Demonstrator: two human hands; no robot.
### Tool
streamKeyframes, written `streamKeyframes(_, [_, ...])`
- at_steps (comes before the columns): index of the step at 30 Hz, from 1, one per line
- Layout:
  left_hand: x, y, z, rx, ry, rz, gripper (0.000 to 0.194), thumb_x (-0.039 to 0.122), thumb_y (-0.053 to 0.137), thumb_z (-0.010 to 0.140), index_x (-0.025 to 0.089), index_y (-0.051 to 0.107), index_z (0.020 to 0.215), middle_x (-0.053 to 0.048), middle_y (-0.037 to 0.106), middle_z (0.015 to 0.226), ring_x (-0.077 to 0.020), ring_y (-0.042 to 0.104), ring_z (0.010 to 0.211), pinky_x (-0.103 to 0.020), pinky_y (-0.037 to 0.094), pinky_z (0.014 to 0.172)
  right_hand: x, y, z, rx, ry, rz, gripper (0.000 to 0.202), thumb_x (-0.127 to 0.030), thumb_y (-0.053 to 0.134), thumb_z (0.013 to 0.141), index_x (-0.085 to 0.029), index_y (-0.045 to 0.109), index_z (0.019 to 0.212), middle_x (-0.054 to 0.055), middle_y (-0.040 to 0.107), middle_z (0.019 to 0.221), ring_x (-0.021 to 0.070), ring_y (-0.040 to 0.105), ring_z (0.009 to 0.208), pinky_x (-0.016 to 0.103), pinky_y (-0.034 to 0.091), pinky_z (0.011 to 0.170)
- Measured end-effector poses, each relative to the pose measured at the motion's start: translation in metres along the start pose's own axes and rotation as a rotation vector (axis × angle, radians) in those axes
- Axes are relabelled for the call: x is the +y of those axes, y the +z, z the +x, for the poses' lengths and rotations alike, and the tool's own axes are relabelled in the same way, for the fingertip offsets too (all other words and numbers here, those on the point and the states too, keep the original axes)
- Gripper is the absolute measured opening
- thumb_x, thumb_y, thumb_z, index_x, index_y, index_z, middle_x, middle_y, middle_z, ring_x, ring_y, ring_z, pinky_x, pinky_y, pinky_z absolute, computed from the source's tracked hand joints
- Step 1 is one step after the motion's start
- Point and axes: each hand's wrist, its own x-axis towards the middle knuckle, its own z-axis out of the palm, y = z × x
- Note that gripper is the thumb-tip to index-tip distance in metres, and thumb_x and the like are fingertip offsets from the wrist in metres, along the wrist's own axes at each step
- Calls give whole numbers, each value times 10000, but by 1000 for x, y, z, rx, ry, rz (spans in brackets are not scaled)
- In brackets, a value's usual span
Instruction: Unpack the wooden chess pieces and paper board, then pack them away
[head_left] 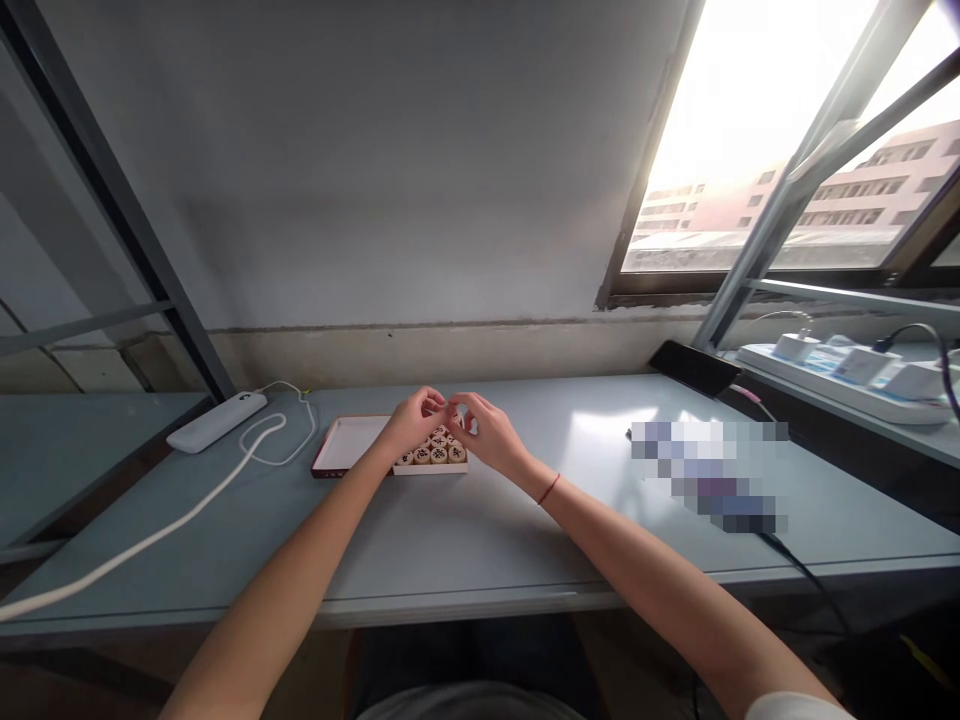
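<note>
Right grip (pixel 487 432) near round discs (pixel 438 455)

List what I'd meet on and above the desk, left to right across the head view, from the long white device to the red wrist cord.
Long white device → white-lined box lid → left hand → right hand → red wrist cord.

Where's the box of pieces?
Head view: on the desk, the box of pieces sits beneath left hand and right hand, just right of the shallow tray.
</note>
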Motion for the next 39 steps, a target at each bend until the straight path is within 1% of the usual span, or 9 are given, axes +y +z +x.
streamKeyframes(3, [-8,-1,2,-28,71,124,361,495,425,860,195,545,1020,-43,651,916,-180,611,811,-265,470,691,9,-7,4,25,48,-55,245,-326,478,837,-216,552,1043,49,624,994,113,528,632,221,404,646])
streamKeyframes(7, [-35,-16,8,62,50,614,335,349,351,902,206,639,998,-74,626,1074,-239,548,1000,-316,425,836,46,-19,8,112,207,-154,191,-318,451,849,-214,557,969,42,637,974,122,524,644,226,382,633])
streamKeyframes(10, [-54,-24,12,-11,-40,741,325,290,363,891,211,676,933,-68,650,1019,-228,567,962,-293,422,826,76,-20,5,-31,305,-208,130,-305,500,819,-217,575,877,30,650,922,145,545,701,227,368,626])
streamKeyframes(13, [-64,-24,15,-25,-50,752,313,268,384,876,203,690,884,-69,668,943,-216,587,901,-273,428,803,88,-17,3,-153,334,-262,114,-284,529,798,-206,597,847,46,641,907,161,558,759,231,370,652])
streamKeyframes(18, [-62,-26,16,0,-38,764,325,249,367,882,202,678,964,-66,647,1029,-208,571,948,-261,420,833,66,-10,4,-88,283,-302,189,-284,475,831,-195,626,901,73,627,919,161,559,773,225,360,641])
streamKeyframes(22, [-51,-32,10,58,-70,838,317,266,391,865,181,684,950,-92,627,1017,-239,547,969,-296,419,846,38,2,4,-222,340,-204,304,-361,423,858,-173,622,724,51,628,664,144,524,604,219,318,550])
streamKeyframes(25, [-42,-30,6,30,-128,914,314,272,404,851,193,708,842,-95,629,969,-254,547,948,-312,430,818,26,10,3,-278,376,-176,321,-347,432,838,-163,597,633,52,614,594,142,503,560,225,304,532])
streamKeyframes(32, [-33,-18,4,27,-258,906,348,281,378,847,180,708,891,-128,632,1015,-274,569,954,-335,448,770,24,13,2,-266,425,-107,282,-285,449,806,-166,586,591,45,631,580,132,505,534,218,330,557])
streamKeyframes(39, [-33,-18,5,13,-333,845,335,325,393,837,189,698,865,-124,637,1055,-275,592,928,-333,455,726,26,22,7,-187,398,-184,299,-241,452,788,-171,532,508,48,574,509,154,502,580,227,341,621])
